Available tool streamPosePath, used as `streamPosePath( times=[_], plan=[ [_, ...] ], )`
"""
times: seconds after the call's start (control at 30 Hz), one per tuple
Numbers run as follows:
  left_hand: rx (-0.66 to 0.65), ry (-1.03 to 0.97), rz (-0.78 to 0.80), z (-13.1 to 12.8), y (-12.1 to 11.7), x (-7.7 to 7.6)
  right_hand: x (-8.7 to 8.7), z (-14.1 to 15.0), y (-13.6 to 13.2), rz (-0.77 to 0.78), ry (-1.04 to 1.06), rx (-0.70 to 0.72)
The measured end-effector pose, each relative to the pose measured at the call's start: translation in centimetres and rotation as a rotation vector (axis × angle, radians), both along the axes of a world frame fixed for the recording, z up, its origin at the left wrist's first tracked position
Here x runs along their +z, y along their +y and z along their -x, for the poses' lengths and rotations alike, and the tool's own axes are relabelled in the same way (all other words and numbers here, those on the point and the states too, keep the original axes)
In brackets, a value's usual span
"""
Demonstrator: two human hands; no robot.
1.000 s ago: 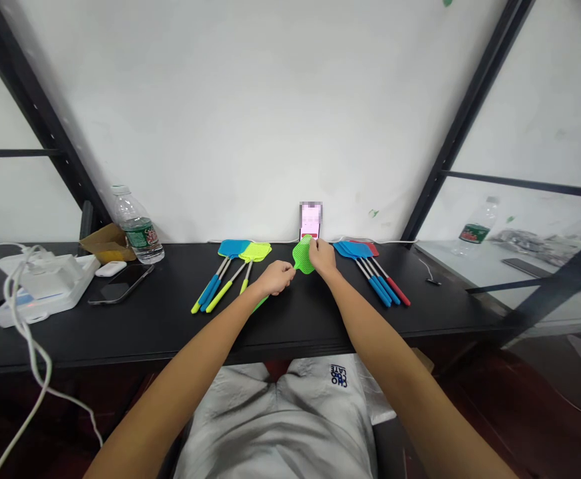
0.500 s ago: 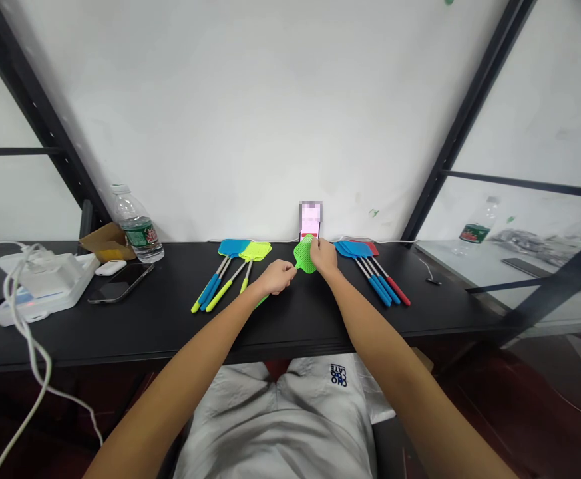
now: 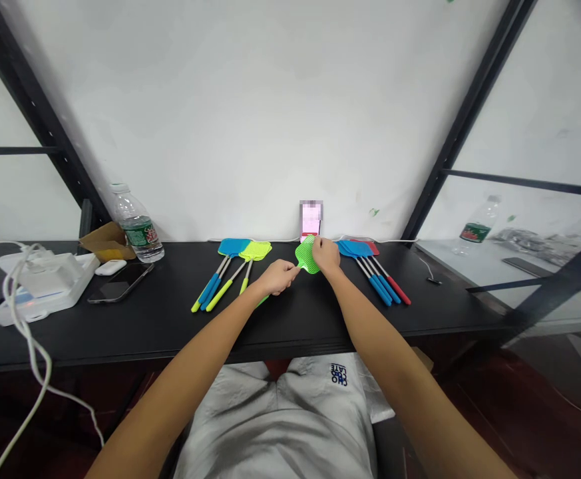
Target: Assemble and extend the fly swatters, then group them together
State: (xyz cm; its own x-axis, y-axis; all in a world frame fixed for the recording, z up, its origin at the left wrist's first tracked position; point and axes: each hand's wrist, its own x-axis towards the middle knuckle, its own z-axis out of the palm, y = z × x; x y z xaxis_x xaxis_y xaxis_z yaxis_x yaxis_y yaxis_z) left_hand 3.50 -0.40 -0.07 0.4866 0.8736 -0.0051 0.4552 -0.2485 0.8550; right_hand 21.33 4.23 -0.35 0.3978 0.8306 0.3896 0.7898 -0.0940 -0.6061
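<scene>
A green fly swatter (image 3: 309, 255) is held between both hands above the black table. My left hand (image 3: 279, 276) is closed around its shaft close to the head, and the green handle end shows below that hand. My right hand (image 3: 327, 255) grips the right edge of the perforated head; the fingertips are partly hidden. To the left lie blue fly swatters (image 3: 234, 247) and yellow fly swatters (image 3: 256, 251), their handles pointing toward me. On the right, blue fly swatters (image 3: 355, 249) overlap a red fly swatter (image 3: 396, 290).
A lit phone (image 3: 311, 218) leans on the wall behind the hands. At the left are a water bottle (image 3: 140, 229), a cardboard box (image 3: 108, 243), a dark phone (image 3: 122, 283), a white case (image 3: 111, 267) and a white power strip (image 3: 65, 283) with cables. Black posts flank the table (image 3: 290, 339).
The green swatter and both hands have shifted very slightly to the right. Both hands keep their hold on it, and the other swatters lie as before.
</scene>
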Motion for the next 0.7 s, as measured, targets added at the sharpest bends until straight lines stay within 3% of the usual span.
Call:
streamPosePath(
  times=[0.5,0.7],
  plan=[
    [-0.037,0.001,-0.014,-0.4,0.0,-0.1,0.3,-0.5,0.3,0.023,0.045,-0.082],
    [-0.020,-0.009,0.005,-0.1,-0.1,-0.1,0.4,-2.3,0.4,0.040,0.108,-0.145]
  ],
)
